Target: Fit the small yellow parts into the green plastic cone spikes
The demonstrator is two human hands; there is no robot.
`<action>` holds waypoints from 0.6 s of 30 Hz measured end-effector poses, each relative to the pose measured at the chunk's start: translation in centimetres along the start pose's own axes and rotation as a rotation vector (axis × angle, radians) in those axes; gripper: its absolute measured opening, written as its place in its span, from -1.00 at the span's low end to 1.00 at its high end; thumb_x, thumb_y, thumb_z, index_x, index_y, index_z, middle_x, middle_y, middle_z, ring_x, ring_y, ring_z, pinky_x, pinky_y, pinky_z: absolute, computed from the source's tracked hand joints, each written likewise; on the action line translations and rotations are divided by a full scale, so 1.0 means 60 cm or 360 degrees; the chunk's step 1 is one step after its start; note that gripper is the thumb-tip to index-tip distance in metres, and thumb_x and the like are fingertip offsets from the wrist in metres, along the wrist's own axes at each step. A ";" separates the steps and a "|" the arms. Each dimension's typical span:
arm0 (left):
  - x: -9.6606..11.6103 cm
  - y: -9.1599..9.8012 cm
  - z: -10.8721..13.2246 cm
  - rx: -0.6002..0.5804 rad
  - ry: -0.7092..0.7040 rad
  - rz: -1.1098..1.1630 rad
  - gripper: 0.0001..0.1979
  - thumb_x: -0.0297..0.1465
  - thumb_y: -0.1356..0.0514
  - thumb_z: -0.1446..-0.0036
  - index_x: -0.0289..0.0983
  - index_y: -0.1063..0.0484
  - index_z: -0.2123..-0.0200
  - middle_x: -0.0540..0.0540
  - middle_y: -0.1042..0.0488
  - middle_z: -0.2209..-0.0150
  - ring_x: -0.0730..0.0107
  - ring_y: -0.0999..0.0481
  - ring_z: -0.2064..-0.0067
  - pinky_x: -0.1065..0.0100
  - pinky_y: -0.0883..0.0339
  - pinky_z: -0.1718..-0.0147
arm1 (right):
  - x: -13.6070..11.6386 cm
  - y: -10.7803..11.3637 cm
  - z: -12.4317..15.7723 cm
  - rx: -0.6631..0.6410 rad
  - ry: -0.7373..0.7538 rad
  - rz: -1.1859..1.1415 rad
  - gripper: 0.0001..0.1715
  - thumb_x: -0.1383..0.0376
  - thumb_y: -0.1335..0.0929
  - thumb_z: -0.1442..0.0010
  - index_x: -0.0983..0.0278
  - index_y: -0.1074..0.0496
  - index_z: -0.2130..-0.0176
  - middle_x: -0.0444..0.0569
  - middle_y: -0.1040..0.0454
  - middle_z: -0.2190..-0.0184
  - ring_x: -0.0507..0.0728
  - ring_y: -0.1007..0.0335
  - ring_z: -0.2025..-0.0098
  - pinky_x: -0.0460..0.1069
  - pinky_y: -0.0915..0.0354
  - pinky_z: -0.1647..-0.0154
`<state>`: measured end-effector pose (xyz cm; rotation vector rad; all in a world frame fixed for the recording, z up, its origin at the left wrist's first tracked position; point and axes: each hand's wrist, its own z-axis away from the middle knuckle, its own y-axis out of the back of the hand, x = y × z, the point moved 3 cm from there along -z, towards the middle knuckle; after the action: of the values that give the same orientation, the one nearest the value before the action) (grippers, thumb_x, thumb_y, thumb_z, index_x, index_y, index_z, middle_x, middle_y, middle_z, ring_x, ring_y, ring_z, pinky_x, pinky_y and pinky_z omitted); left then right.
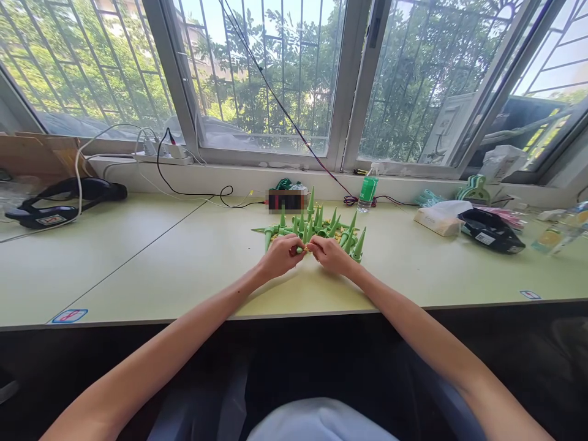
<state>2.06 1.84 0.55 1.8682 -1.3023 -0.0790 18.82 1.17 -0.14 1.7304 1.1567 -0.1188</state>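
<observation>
One green plastic part (299, 250) sits in front of the conical spikes (361, 244), pinched in our left fingers (294, 241); our right fingers (315, 245) press together beside it, contents unclear. We should hold the part steady.

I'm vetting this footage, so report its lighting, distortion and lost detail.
In the head view, bright daylight fills the windows; head view, frames lean, as if wide-angle; head view, near-black below the table; head view, pixelation blots a patch behind the spikes.
</observation>
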 end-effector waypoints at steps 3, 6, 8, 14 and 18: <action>0.002 0.002 0.001 -0.0011 0.0006 0.0062 -0.90 -0.39 -0.19 -0.14 -0.27 -0.49 0.39 0.01 -0.36 0.46 0.52 -0.38 0.48 0.44 -0.36 0.45 | -0.001 0.000 -0.001 -0.0003 -0.0007 -0.0009 -0.65 0.19 -0.20 -0.37 0.23 -0.17 0.45 -0.19 -0.26 0.61 0.01 -0.11 0.54 -0.07 0.00 0.42; 0.002 0.003 0.003 -0.0036 0.0019 0.0119 -0.89 -0.38 -0.19 -0.15 -0.28 -0.48 0.38 0.01 -0.37 0.45 0.55 -0.40 0.51 0.44 -0.38 0.47 | -0.001 0.000 -0.002 0.0007 -0.0003 0.0007 -0.66 0.20 -0.20 -0.35 0.24 -0.18 0.45 -0.19 -0.26 0.59 0.00 -0.09 0.53 -0.07 0.00 0.42; 0.000 0.002 0.004 -0.0042 0.0023 0.0139 -0.89 -0.37 -0.19 -0.16 -0.27 -0.47 0.37 0.01 -0.37 0.44 0.56 -0.40 0.52 0.44 -0.39 0.47 | -0.001 -0.001 -0.002 0.0018 -0.0001 0.0011 -0.66 0.20 -0.20 -0.35 0.24 -0.18 0.46 -0.19 -0.25 0.58 -0.01 -0.08 0.53 -0.07 0.00 0.42; -0.002 -0.003 0.008 -0.0082 0.0047 0.0190 -0.88 -0.36 -0.18 -0.17 -0.29 -0.45 0.37 0.00 -0.35 0.40 0.55 -0.44 0.51 0.43 -0.39 0.48 | 0.001 -0.005 -0.001 0.0067 0.0030 -0.0010 -0.64 0.22 -0.22 -0.32 0.25 -0.16 0.50 -0.20 -0.20 0.60 -0.02 -0.04 0.53 -0.08 0.00 0.43; 0.003 -0.003 0.008 -0.0095 0.0028 0.0109 -0.88 -0.38 -0.16 -0.17 -0.28 -0.43 0.40 -0.01 -0.36 0.43 0.51 -0.43 0.47 0.41 -0.38 0.44 | 0.002 -0.006 0.000 0.0086 0.0043 0.0017 -0.63 0.24 -0.22 -0.31 0.26 -0.18 0.52 -0.18 -0.23 0.60 -0.02 -0.05 0.53 -0.07 -0.01 0.43</action>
<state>2.03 1.44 0.20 1.7690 -1.3367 -0.0645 18.59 1.27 -0.45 1.7901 1.1734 -0.1219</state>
